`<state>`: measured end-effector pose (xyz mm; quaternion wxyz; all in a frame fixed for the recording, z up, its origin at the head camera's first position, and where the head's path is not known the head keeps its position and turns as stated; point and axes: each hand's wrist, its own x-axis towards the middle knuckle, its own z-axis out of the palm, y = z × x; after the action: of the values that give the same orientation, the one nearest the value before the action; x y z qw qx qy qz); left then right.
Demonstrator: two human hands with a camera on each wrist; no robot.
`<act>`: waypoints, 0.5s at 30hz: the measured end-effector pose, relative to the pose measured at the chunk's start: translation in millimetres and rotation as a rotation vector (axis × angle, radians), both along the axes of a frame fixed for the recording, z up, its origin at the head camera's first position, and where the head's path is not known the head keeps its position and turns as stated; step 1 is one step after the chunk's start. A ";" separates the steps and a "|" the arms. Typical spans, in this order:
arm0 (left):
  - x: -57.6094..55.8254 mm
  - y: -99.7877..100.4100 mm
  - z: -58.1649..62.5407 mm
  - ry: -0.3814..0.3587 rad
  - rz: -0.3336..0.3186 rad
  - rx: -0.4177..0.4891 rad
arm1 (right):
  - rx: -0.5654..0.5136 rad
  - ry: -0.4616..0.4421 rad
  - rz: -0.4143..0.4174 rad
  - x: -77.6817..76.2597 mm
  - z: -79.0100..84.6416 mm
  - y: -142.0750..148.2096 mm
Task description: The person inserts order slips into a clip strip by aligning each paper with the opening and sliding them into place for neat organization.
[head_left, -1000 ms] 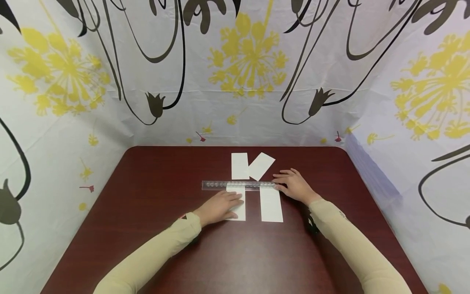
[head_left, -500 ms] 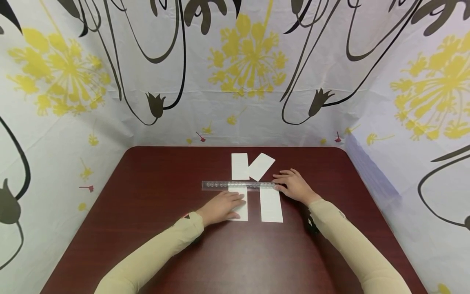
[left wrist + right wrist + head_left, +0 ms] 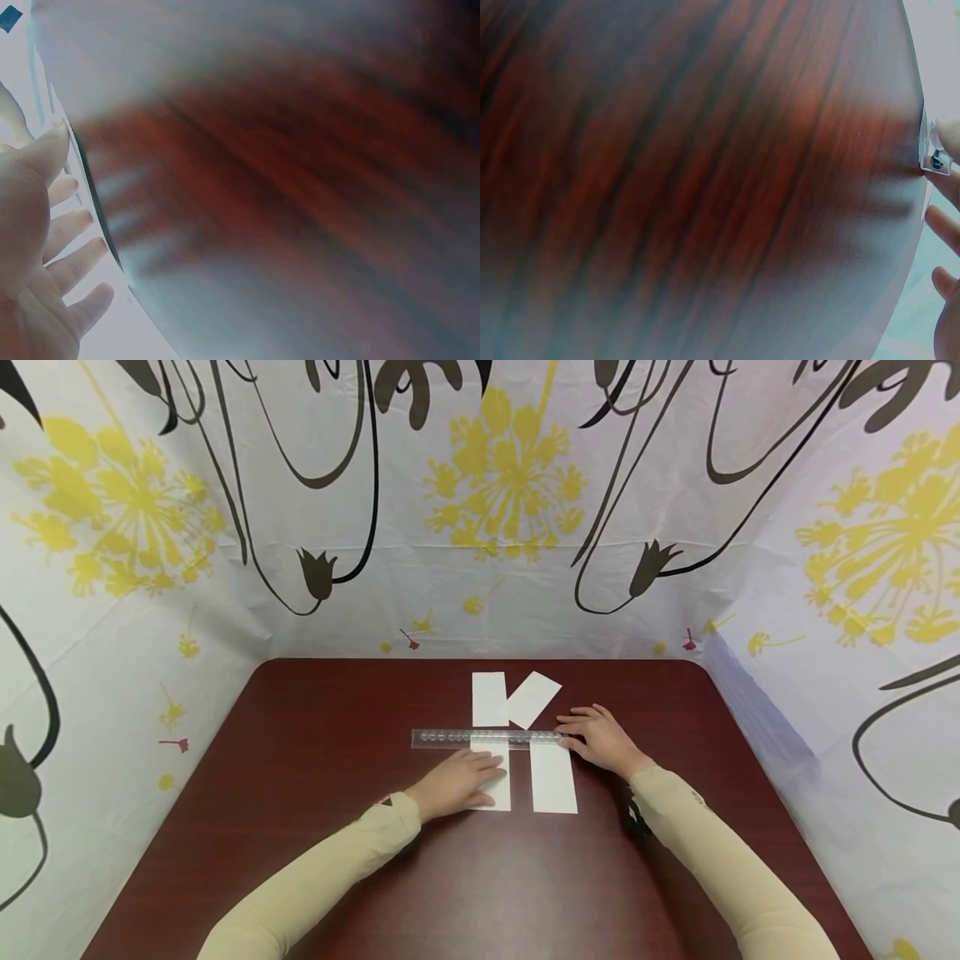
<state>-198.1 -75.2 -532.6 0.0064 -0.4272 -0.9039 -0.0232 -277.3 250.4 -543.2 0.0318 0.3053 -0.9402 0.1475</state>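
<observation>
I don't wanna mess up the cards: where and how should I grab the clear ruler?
Maybe take the clear ruler by its left end, coming from the left and pinching its long edges. It lies flat, and that end sticks out past the white cards over the table. The right hand is at the other end.

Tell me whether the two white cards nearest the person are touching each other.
Apart. The head view shows a strip of dark red tabletop between the left card, partly under the left hand, and the right card.
</observation>
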 end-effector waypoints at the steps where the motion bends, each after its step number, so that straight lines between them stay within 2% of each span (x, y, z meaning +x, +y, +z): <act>1: -0.3 0.5 -0.5 -0.001 0.001 0.001 | 0.000 0.002 0.001 -0.3 -0.5 0.2; 7: -1.8 3.6 -3.9 -0.003 0.006 -0.006 | 0.003 0.007 0.003 -1.1 -2.1 0.9; 15: -1.3 7.6 -0.6 -0.005 0.009 -0.015 | 0.012 0.006 0.000 -1.7 -0.8 0.4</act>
<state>-199.5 -67.6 -533.2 0.0009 -0.4231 -0.9059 -0.0175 -278.9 250.8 -544.0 0.0326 0.3057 -0.9411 0.1410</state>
